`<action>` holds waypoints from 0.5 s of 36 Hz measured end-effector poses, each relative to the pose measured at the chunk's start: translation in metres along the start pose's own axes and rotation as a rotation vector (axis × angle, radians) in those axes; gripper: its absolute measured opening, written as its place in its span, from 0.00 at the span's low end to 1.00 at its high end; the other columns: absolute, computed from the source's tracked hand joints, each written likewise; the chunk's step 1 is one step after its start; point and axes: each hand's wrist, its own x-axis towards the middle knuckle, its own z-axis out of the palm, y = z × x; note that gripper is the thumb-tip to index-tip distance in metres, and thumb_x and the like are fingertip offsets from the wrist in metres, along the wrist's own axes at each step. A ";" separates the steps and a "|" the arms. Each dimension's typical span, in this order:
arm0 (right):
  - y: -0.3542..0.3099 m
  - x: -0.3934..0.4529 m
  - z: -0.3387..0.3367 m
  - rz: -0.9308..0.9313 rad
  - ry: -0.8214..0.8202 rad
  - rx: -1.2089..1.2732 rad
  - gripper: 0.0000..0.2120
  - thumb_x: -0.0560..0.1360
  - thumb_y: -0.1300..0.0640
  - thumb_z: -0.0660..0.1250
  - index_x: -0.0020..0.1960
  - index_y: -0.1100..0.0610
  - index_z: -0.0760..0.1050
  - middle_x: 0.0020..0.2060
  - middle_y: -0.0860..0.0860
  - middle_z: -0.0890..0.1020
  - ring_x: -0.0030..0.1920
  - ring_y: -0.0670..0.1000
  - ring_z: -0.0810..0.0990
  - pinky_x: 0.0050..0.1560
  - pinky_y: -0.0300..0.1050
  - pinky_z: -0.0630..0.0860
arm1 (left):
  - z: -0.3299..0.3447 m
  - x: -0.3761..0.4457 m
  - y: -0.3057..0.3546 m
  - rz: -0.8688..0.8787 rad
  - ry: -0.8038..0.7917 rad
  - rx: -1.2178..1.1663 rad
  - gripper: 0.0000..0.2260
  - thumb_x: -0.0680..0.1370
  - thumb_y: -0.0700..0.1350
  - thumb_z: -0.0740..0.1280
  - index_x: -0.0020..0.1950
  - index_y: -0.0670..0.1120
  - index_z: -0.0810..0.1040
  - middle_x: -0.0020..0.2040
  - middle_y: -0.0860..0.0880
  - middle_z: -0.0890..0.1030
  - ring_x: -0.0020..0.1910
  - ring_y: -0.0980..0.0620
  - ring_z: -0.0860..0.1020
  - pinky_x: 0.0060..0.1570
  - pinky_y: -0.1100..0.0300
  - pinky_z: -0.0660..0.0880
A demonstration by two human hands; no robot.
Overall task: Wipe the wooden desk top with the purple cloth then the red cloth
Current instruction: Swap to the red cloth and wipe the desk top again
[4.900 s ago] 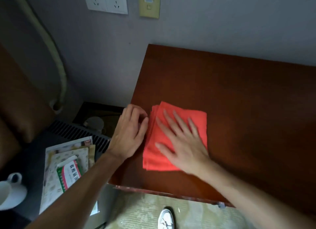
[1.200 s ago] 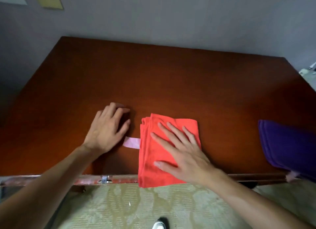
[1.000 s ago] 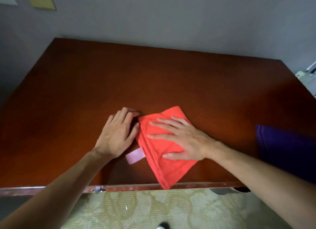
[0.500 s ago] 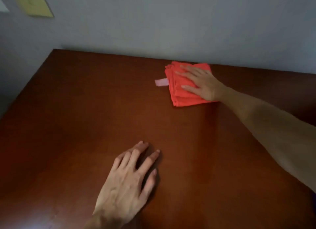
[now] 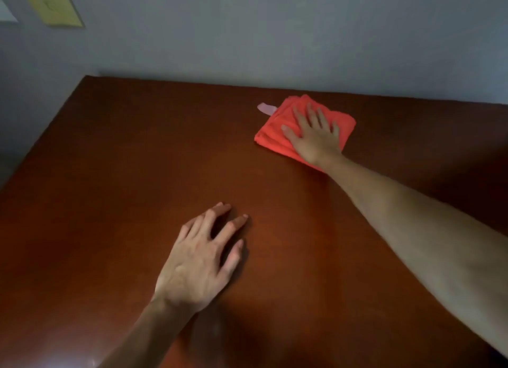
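Observation:
The folded red cloth (image 5: 272,133) lies on the dark wooden desk top (image 5: 123,175) near its far edge, by the wall, a pale tag sticking out at its upper left. My right hand (image 5: 313,136) presses flat on the cloth, fingers spread, arm stretched across the desk. Palm down on the bare wood, my left hand (image 5: 200,260) rests nearer to me, fingers apart and holding nothing. The purple cloth is out of view.
A grey wall (image 5: 275,32) runs along the desk's far edge. A yellow plate (image 5: 52,4) is fixed on the wall at the upper left. The desk's left edge (image 5: 41,142) drops off to a dim area.
My right hand has slid the red cloth from the near desk edge to the far edge by the wall, then turned it slightly. My left hand stayed flat on the wood.

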 end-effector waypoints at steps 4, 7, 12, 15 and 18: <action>0.004 -0.102 0.017 0.020 0.070 -0.011 0.37 0.79 0.28 0.43 0.83 0.43 0.52 0.84 0.49 0.50 0.83 0.52 0.47 0.81 0.59 0.43 | 0.001 0.000 -0.003 0.008 0.017 0.019 0.21 0.82 0.58 0.55 0.75 0.56 0.70 0.71 0.49 0.70 0.70 0.48 0.70 0.66 0.53 0.63; 0.012 -0.207 0.032 -0.052 0.153 -0.029 0.39 0.77 0.29 0.41 0.83 0.44 0.56 0.83 0.50 0.56 0.83 0.53 0.53 0.80 0.61 0.50 | 0.002 -0.002 0.001 -0.012 0.037 0.050 0.22 0.82 0.58 0.55 0.73 0.55 0.72 0.69 0.48 0.71 0.65 0.46 0.73 0.62 0.49 0.66; 0.038 -0.359 0.038 -0.247 0.146 -0.040 0.33 0.83 0.31 0.48 0.83 0.43 0.52 0.84 0.46 0.51 0.83 0.50 0.48 0.80 0.61 0.53 | -0.001 -0.013 0.013 -0.021 0.103 0.131 0.21 0.80 0.56 0.55 0.67 0.50 0.77 0.63 0.46 0.75 0.57 0.42 0.77 0.56 0.47 0.69; 0.067 -0.388 0.029 -0.403 0.045 -0.083 0.34 0.82 0.30 0.50 0.83 0.41 0.49 0.84 0.46 0.47 0.83 0.50 0.46 0.79 0.63 0.55 | 0.001 -0.025 0.025 -0.104 0.086 0.101 0.22 0.80 0.57 0.55 0.67 0.49 0.77 0.63 0.44 0.75 0.59 0.43 0.76 0.57 0.46 0.70; 0.091 -0.366 0.018 -0.551 -0.051 -0.135 0.35 0.80 0.28 0.53 0.83 0.37 0.49 0.84 0.44 0.46 0.83 0.48 0.44 0.79 0.61 0.52 | 0.009 -0.035 0.043 -0.074 0.072 0.087 0.22 0.80 0.56 0.55 0.66 0.48 0.77 0.61 0.45 0.76 0.57 0.43 0.76 0.55 0.47 0.71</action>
